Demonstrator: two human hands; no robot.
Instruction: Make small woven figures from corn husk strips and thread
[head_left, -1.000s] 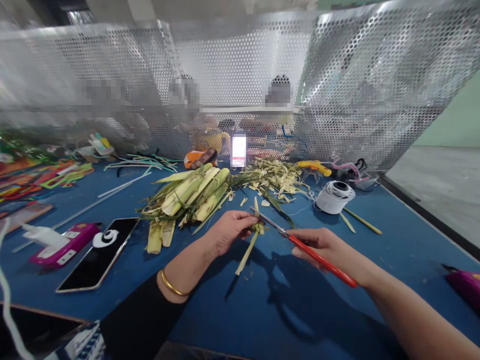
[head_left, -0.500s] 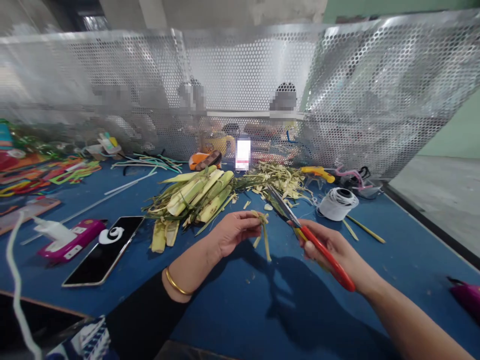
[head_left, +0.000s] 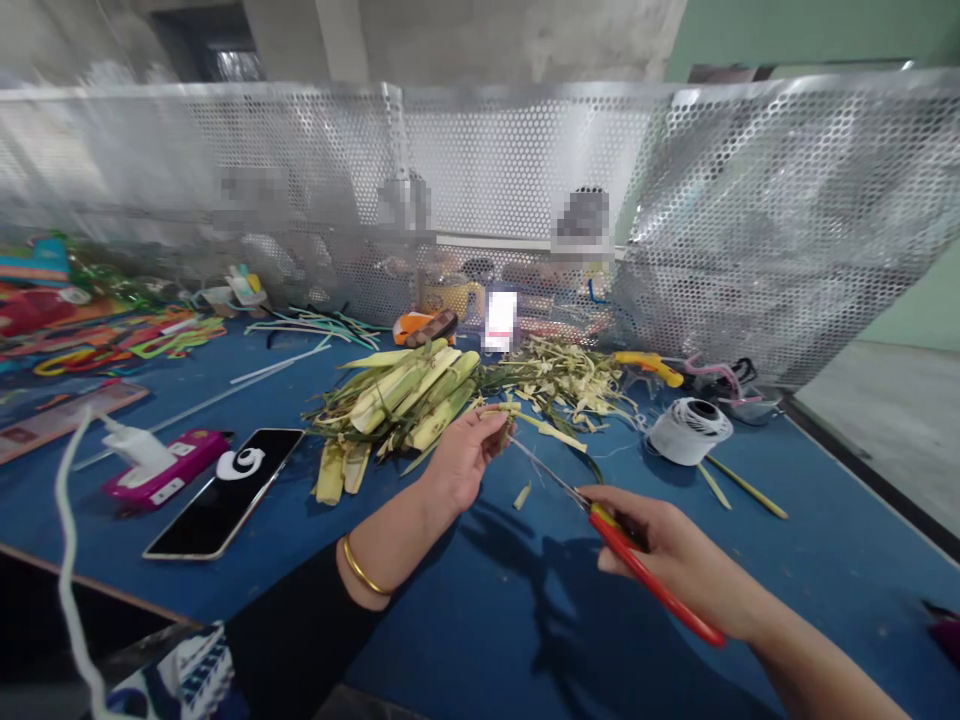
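Note:
My left hand (head_left: pixel 463 455) pinches a pale green plant strip (head_left: pixel 551 430) whose free end points right. Red-handled scissors (head_left: pixel 645 578) are held in my right hand (head_left: pixel 664 545), their blades aimed up and left, with the tips close to the fingers of my left hand. A small cut piece (head_left: pixel 522 496) lies on the blue table below the strip. Behind my left hand rests a bundle of green stalks and husks (head_left: pixel 405 395). A heap of thin shavings (head_left: pixel 570 380) lies farther back.
White string spool (head_left: pixel 688 432) and yellow-handled tool (head_left: pixel 649 367) sit at the right. To the left are a black phone (head_left: pixel 225 500), purple power strip (head_left: pixel 169 470) and coloured strips. A perforated metal screen (head_left: pixel 510 150) stands behind.
The scissors have moved down, their tips nearer my left hand. The held strip now points right instead of hanging down. A small piece now lies on the table. The view has shifted slightly.

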